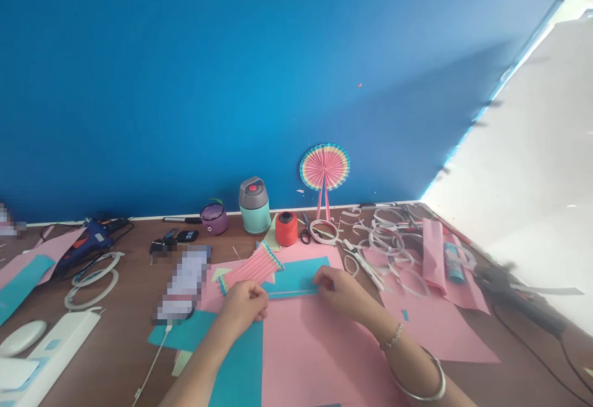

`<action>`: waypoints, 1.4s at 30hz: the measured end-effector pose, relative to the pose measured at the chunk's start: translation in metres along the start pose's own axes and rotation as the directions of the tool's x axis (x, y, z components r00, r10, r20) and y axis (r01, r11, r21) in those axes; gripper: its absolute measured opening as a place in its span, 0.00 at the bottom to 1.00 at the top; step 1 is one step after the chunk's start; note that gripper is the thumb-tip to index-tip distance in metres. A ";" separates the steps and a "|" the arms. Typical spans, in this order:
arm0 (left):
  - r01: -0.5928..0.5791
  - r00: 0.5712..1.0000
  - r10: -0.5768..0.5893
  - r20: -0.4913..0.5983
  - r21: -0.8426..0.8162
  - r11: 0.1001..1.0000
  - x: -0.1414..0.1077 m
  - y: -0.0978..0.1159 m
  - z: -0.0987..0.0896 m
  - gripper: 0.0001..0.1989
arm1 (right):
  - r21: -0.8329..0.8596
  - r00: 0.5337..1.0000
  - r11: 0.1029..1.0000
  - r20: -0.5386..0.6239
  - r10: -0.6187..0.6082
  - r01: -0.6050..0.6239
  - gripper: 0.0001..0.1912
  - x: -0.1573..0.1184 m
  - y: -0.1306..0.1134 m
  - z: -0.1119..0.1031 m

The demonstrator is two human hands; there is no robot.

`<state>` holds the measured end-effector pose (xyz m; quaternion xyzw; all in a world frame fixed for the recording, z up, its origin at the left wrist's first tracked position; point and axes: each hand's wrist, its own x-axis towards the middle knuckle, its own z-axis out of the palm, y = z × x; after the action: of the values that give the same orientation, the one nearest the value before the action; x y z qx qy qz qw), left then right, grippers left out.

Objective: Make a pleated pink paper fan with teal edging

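Over the pink paper, a blue paper lies crosswise with a narrow folded strip along its near edge. At the left end of that edge is my left hand, its fingers curled together. My right hand pinches the right end of the same edge, thumb and fingers closed. A pleated pink paper with blue and yellow borders lies just beyond my left hand. A larger blue sheet lies under my left forearm.
Behind stand a mint flask, a red thread spool, a purple cup and a round paper fan. White strip rolls and a glue gun are right; a phone and power strip left.
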<state>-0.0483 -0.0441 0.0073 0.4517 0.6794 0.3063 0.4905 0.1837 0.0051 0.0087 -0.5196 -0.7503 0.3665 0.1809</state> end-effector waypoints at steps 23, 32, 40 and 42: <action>0.032 0.991 0.003 -0.131 0.265 0.964 0.001 -0.010 0.008 0.06 | 0.069 0.993 0.991 0.045 0.113 -0.116 0.11 0.002 0.010 0.009; 0.048 0.982 0.019 -0.187 0.349 0.936 -0.005 -0.002 0.011 0.06 | 0.038 0.984 0.984 0.019 0.176 -0.177 0.11 0.004 0.005 0.011; 0.053 0.974 0.038 -0.222 0.391 0.919 -0.007 0.001 0.014 0.07 | 0.036 0.981 0.981 0.014 0.192 -0.192 0.11 0.004 0.006 0.013; 0.052 0.974 0.041 -0.223 0.399 0.916 -0.008 0.001 0.015 0.07 | 0.028 0.981 0.980 0.024 0.194 -0.195 0.12 0.003 0.004 0.013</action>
<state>-0.0334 -0.0510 0.0063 0.5030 0.7805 0.2083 0.3074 0.1767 0.0044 -0.0032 -0.5836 -0.6921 0.3994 0.1443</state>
